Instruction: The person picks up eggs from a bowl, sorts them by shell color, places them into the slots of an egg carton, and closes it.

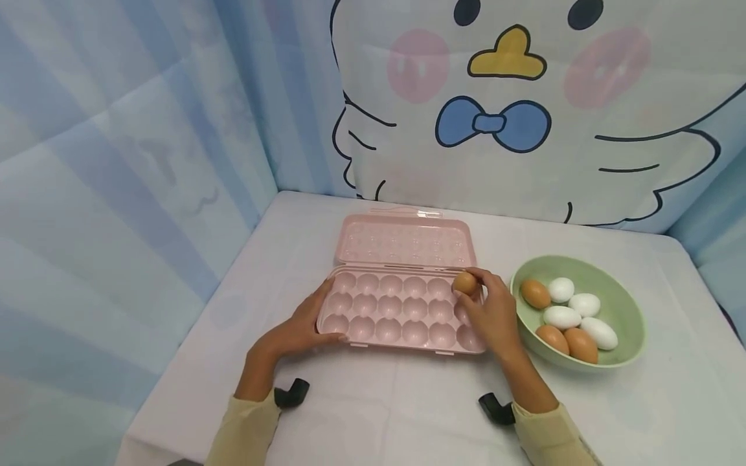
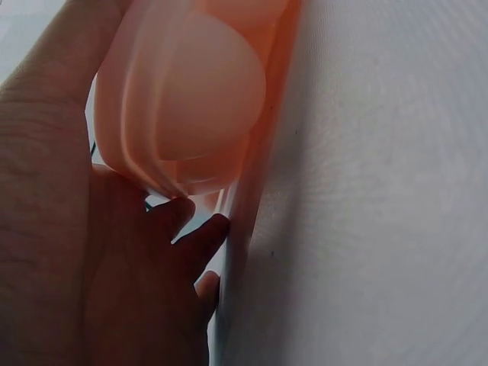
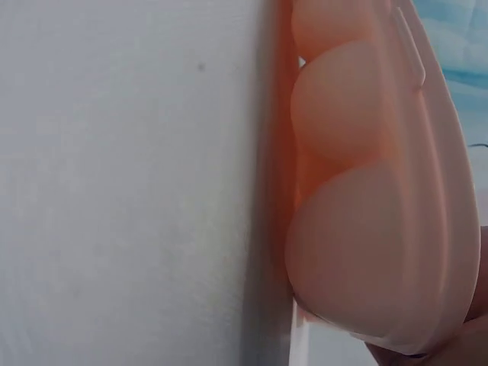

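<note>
Right-hand fingers, head view: here we go, the right hand point(image 1: 494, 314) has a smooth brown oval egg point(image 1: 464, 283) pinched between thumb and fingertips!
Pinched egg, head view: right at the far-right corner well of a pale pink plastic egg tray point(image 1: 403, 296); touching the well or just above it, I can't tell.
Left-hand fingers, head view: the left hand point(image 1: 298, 329) grips the tray's left end, thumb along the near edge, fingers up by the far corner.
Pink lid, head view: a knobbly pink plastic lid point(image 1: 406, 239), folded back behind the wells.
Green bowl, head view: a round pale-green bowl point(image 1: 628, 310) just beside the right hand, bearing three brown eggs point(image 1: 581, 345) and four white eggs point(image 1: 598, 333).
Tray end, left wrist view: left palm against it, fingertips down by the white tablecloth point(image 2: 381, 213), rounded well bottoms on show.
Tray underside, right wrist view: domed wells fill the middle; a sliver of hand at lower right, its grasp unreadable from here.
</note>
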Available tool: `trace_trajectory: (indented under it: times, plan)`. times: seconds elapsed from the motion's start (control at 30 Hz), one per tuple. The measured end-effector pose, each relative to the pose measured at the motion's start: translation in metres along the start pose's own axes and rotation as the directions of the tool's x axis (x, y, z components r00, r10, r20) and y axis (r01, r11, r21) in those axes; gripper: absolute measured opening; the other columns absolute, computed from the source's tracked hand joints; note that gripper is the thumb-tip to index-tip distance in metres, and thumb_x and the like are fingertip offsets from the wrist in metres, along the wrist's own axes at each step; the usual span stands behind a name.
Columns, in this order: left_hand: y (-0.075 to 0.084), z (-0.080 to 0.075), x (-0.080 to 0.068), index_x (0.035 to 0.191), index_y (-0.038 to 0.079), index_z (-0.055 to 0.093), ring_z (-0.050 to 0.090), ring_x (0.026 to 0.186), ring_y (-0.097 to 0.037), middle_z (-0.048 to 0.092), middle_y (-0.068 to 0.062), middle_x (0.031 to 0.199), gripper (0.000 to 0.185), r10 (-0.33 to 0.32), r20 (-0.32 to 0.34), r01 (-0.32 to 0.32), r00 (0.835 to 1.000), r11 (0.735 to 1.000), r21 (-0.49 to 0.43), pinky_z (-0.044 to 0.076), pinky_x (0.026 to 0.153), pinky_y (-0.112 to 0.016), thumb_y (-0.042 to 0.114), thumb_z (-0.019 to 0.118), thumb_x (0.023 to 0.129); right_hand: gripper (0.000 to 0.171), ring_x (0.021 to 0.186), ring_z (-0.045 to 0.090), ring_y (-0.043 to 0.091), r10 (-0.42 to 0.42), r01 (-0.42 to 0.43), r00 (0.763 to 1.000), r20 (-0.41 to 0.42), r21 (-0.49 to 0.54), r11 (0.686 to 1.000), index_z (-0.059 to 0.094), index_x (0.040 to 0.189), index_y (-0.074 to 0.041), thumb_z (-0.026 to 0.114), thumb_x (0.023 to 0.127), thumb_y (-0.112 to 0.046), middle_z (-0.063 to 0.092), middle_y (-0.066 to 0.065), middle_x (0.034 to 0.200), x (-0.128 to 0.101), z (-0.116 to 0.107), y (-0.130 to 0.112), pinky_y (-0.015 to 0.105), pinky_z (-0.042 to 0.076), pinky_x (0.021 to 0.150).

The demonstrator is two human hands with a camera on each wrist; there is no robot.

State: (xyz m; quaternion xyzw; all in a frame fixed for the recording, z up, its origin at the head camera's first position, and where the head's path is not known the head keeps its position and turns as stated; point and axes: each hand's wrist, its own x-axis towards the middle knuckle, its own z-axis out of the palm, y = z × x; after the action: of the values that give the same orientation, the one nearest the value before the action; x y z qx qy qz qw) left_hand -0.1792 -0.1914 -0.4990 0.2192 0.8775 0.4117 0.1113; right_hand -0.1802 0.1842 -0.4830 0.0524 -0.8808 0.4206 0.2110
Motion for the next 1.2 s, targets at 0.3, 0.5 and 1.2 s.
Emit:
trace_trajectory:
  times: [0.3, 0.5, 1.2]
  plan:
    - [0.0005, 0.0018, -0.0001, 0.168, 0.014, 0.003, 0.021, 0.153, -0.031, 0.018, -0.009, 0.170, 0.123, -0.004, 0.001, 0.005, 1.000, 1.000, -0.030, 0.021, 0.120, -0.058, 0.046, 0.085, 0.082, 0.047, 0.113, 0.059, 0.044, -0.040, 0.041, 0.999, 0.009, -0.039, 0.998, 0.066, 0.124, 0.004, 0.082, 0.079, 0.007, 0.064, 0.026, 0.117, 0.0006, 0.0036, 0.0066, 0.055, 0.044, 0.099]
    - [-0.0038, 0.0031, 0.0010, 0.168, 0.018, 0.001, 0.021, 0.153, -0.026, 0.017, -0.004, 0.170, 0.125, -0.001, 0.003, 0.001, 1.000, 1.000, -0.016, 0.022, 0.120, -0.055, 0.049, 0.086, 0.080, 0.049, 0.110, 0.059, 0.045, -0.062, 0.063, 0.998, 0.018, -0.079, 0.995, 0.067, 0.123, 0.007, 0.086, 0.078, 0.005, 0.065, 0.027, 0.116, 0.0022, 0.0043, 0.0073, 0.056, 0.044, 0.096]
    - [-0.0022, 0.0028, 0.0026, 0.167, 0.015, 0.002, 0.023, 0.152, -0.030, 0.019, -0.008, 0.170, 0.125, 0.013, -0.002, -0.013, 1.000, 1.000, -0.021, 0.022, 0.120, -0.058, 0.047, 0.086, 0.081, 0.049, 0.108, 0.057, 0.047, -0.044, 0.057, 0.994, 0.105, -0.126, 0.990, 0.064, 0.128, 0.008, 0.082, 0.083, 0.002, 0.063, 0.028, 0.118, 0.0024, -0.0002, 0.0028, 0.057, 0.045, 0.094]
